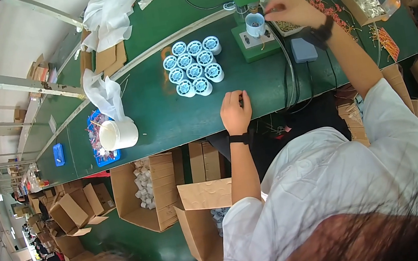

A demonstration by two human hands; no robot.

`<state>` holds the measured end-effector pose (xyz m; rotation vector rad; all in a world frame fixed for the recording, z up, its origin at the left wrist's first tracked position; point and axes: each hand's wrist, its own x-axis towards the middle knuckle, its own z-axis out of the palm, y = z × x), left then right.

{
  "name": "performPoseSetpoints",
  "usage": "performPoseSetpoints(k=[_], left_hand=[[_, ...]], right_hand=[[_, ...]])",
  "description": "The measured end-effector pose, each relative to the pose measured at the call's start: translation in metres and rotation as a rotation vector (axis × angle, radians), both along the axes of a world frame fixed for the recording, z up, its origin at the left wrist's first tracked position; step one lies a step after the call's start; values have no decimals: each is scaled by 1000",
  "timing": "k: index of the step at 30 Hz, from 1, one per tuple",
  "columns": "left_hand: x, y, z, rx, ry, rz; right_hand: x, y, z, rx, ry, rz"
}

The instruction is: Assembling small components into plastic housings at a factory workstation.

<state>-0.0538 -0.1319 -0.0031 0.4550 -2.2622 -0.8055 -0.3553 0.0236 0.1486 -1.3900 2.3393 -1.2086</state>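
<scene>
My left hand (236, 112) rests at the bench's front edge, its fingers curled round something small and dark that I cannot make out. My right hand (294, 10) is beside a light-blue plastic cup (255, 25), thumb and fingers drawn together; whatever they pinch is too small to name. The cup stands upright on the metal plate of a green bench press (256, 51), under its head, with small parts inside. Left of the press, several light-blue round plastic housings (193, 71) stand in close rows, spoked faces up.
A tray of tiny metal parts (288, 27) lies behind my right wrist. Nearby are a grey-blue box (304, 50) and cables. Further left stand a white bucket (119, 134) and a blue tray (105, 156). Cardboard boxes (161, 193) sit below the bench.
</scene>
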Motion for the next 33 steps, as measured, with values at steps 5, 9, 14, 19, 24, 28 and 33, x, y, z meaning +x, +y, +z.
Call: performPoseSetpoints(k=[5, 9, 14, 19, 24, 28, 33], left_hand=[[-7, -1, 1, -38, -19, -22], [-15, 5, 16, 122, -95, -55], [-43, 9, 42, 261, -176, -133], [-84, 16, 67, 191, -121, -152], [-125, 19, 72, 267, 13, -180], [-152, 21, 78, 360, 59, -194], [-176, 14, 86, 481, 80, -229]], right_hand=[[14, 61, -76, -233, -217, -207], [50, 75, -102, -319, -597, -302], [56, 77, -127, -470, -642, -253], [57, 79, -136, -461, -608, -237], [56, 80, -137, -478, -643, -212], [55, 81, -130, -486, -677, -190], [53, 81, -113, -517, -686, -125]])
